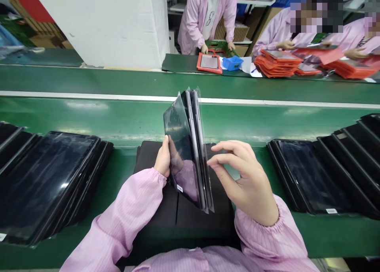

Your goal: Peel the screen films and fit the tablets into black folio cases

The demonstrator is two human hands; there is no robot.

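Note:
Several tablets (pixel 187 161) in clear plastic film stand nearly upright in a thin stack, edges turned toward me. My left hand (pixel 163 157) is closed around the stack's left side, thumb on the front screen, its other fingers hidden behind. A small white label (pixel 179 188) sits low on that screen. At the stack's right edge, the thumb and index finger of my right hand (pixel 246 177) are pinched on the plastic film (pixel 209 193); its other fingers are loosely curled. Beneath the stack lies a black folder-like case (pixel 154 208) with a seam down its middle.
Overlapping black tablets lie in a left row (pixel 50 177) and a right row (pixel 311 173) on the green bench (pixel 124 232). A white strip (pixel 89 95) crosses behind. Co-workers in pink sit or stand opposite, near orange-red cases (pixel 276 64), a blue bin (pixel 232 62) and a green crate (pixel 219 46).

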